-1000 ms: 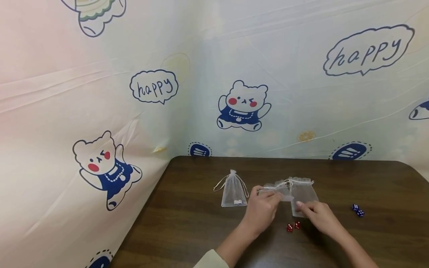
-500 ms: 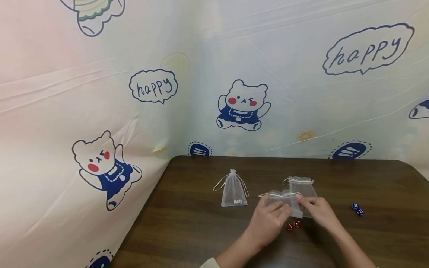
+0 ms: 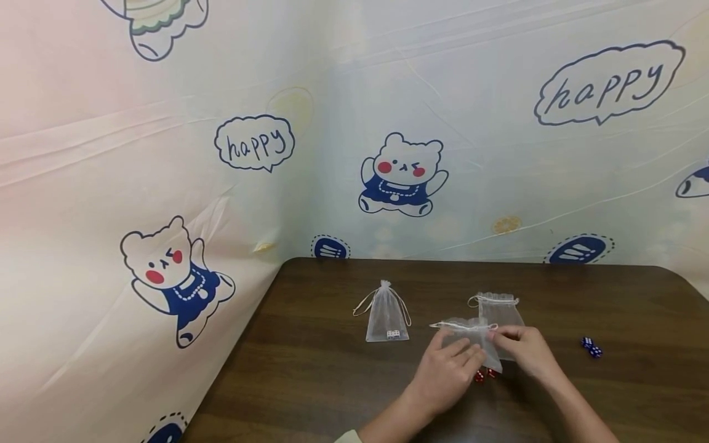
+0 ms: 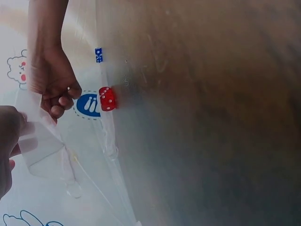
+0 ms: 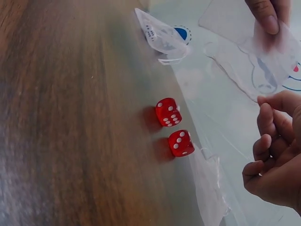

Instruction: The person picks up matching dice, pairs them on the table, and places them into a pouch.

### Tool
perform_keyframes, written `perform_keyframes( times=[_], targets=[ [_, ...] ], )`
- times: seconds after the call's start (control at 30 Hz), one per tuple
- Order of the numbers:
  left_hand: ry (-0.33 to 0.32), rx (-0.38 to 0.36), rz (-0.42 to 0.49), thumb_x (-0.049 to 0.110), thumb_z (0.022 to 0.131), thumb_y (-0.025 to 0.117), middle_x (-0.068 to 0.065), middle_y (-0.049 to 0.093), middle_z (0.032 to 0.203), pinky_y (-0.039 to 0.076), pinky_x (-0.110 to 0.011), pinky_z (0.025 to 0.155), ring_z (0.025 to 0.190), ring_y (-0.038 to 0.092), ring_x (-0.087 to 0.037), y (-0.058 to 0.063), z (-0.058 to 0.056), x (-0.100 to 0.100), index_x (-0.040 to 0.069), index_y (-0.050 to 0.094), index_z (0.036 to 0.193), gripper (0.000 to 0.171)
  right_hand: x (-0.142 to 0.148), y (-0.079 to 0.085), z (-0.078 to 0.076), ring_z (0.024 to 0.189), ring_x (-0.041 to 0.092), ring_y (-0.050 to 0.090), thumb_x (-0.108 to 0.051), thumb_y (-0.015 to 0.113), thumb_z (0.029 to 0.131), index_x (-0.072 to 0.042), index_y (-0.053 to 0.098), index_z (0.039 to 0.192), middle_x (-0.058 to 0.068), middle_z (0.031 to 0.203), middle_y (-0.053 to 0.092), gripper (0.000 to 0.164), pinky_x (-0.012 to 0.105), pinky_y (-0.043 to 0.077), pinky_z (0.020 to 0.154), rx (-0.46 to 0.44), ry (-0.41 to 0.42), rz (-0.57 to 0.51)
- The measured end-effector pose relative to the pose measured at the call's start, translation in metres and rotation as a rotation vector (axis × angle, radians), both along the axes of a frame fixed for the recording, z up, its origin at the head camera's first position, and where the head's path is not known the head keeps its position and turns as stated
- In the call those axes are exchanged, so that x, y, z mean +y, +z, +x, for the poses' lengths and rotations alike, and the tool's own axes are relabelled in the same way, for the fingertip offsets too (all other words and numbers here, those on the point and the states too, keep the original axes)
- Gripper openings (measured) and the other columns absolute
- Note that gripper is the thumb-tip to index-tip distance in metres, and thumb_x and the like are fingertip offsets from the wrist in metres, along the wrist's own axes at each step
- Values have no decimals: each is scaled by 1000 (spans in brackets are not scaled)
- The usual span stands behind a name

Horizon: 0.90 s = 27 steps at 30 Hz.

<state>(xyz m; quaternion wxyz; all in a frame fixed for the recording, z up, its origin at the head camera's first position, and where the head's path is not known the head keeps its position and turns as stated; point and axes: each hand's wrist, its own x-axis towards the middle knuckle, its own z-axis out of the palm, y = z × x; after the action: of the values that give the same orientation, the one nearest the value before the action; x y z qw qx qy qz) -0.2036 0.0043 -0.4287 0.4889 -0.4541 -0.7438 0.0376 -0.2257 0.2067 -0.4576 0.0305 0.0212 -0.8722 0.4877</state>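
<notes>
- At the far left, a cinched pouch [image 3: 382,320] stands on the surface [image 3: 304,369] with white dice [image 3: 393,335] inside; that set looks finished.
- The left grip [image 3: 445,374] pinches the fabric of a second pouch [image 3: 471,335], raised off the surface between the two hands; no dice show inside, so its filling appears yet to be done.
- Two red dice [image 5: 168,112] sit loose on the surface, just beside the hands and partly hidden in the head view; they are not yet bagged.
- Behind, a third pouch [image 3: 501,315] lies flat, seemingly unused.
- The right grip [image 3: 523,351] pinches the second pouch's drawstring [image 5: 230,76] between thumb and forefinger; probably the opening stage.
- At the far right, blue dice [image 3: 591,347] lie loose, apparently left for later.
</notes>
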Motion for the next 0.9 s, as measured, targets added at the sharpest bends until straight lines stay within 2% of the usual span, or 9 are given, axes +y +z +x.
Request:
perform_keyframes(
  times=[0.13,0.23,0.33,0.4,0.5,0.6,0.77,0.9],
  targets=[
    [8,-28,-8,19,92,45,11,69,90,43,-31,84,85,62,-4,-7,-2,2,22,72,89,27,-2,5,2,79,8,54,-23,63,88,2,70,91,13,96,67,26,23,43,65,73,-74,-9],
    [17,-44,-23,20,93,45,11,69,93,43,-31,83,87,62,-4,-13,-4,3,23,72,92,27,-3,9,3,77,2,52,-20,65,87,3,70,90,11,92,67,24,19,41,63,169,-133,-26],
    [25,-70,-25,23,90,52,11,69,95,43,-31,84,89,62,-4,-17,-5,3,23,71,94,19,-4,10,4,68,-1,48,-12,67,85,2,69,85,3,79,64,13,17,38,56,325,-186,-22],
    [27,-116,-5,25,87,59,11,69,95,42,-31,86,91,62,-4,-16,-6,2,23,71,94,14,-4,11,3,63,-1,44,-5,68,82,0,68,80,-3,71,57,5,16,35,52,451,-222,-3],
    [24,-237,67,26,84,65,12,69,94,41,-29,89,93,61,-4,-12,-7,0,22,71,92,11,-3,12,3,62,1,39,5,69,78,-1,66,76,-6,68,50,7,15,32,50,619,-265,15],
    [13,-363,174,24,83,67,12,69,88,41,-25,86,89,62,-3,-8,-8,-2,21,72,87,7,-2,14,4,65,-1,38,10,69,76,2,65,76,-6,69,52,9,13,31,53,737,-280,17],
    [6,-496,391,18,82,69,11,66,70,39,-16,62,64,54,-4,-2,-14,-7,16,71,77,6,-3,17,8,71,-2,42,7,67,79,5,65,77,-1,73,60,4,9,34,61,844,-251,35],
    [-32,-619,572,13,83,67,8,63,71,38,-13,61,64,48,-4,7,-20,-11,12,70,79,5,-7,19,14,75,0,44,7,67,79,2,66,77,2,75,61,5,10,37,62,891,-204,69]
  ],
)
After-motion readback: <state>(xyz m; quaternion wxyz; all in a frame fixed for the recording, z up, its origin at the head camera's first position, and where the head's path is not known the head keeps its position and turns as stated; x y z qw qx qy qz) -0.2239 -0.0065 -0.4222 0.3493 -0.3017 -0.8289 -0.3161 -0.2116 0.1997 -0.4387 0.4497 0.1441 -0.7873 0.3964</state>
